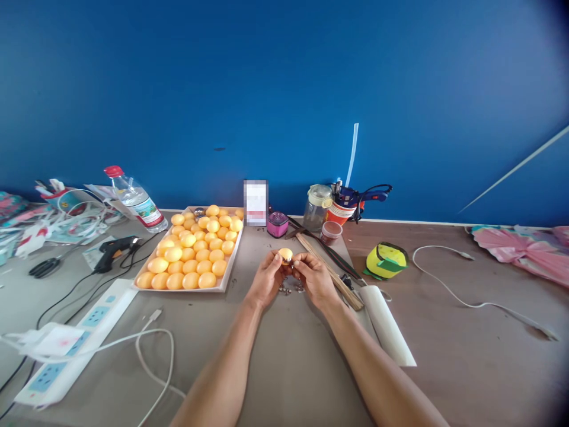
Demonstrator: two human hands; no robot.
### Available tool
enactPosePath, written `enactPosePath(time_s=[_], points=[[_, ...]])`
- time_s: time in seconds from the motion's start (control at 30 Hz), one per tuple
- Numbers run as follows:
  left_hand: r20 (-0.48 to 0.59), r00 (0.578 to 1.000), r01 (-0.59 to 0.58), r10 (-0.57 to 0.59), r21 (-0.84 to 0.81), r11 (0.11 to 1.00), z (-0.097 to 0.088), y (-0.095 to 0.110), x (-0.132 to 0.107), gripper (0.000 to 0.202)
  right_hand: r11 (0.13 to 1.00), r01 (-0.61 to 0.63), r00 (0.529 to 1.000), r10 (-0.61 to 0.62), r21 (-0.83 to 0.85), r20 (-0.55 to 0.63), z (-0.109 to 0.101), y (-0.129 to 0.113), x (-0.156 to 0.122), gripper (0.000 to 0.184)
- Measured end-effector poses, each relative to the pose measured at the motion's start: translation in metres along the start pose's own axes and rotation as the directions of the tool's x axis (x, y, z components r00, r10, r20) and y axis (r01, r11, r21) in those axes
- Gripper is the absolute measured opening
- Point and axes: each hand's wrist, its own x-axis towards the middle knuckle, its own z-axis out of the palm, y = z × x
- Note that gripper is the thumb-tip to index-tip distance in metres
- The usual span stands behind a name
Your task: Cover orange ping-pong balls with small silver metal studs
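Pinching one orange ball (285,254) by its left side, the left hand (268,277) has thumb and fingers closed on it, right out in front of the person! The right hand (313,276) crowds in, fingertips drawn together at the ball's lower right edge; whether they grip it or some tiny piece, I can't tell. Small metal pieces (285,290) lie just below, and a tray (228,280) of orange balls sits left of the hands.

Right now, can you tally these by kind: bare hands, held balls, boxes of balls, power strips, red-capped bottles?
Left hand and right hand: 2
Held orange ball: 1
Box of orange balls: 1
Power strip: 1
Red-capped bottle: 1
Total: 6
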Motion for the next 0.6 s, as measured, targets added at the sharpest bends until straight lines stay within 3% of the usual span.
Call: enactPosePath(time_s=[0.6], points=[[-0.028, 0.999, -0.014, 0.015, 0.028, 1.000, 0.011, 0.002, -0.004, 0.022, 1.000, 0.001, 1.000, -0.002, -0.008, -0.029, 0.005, 0.000, -0.001, 0.023]])
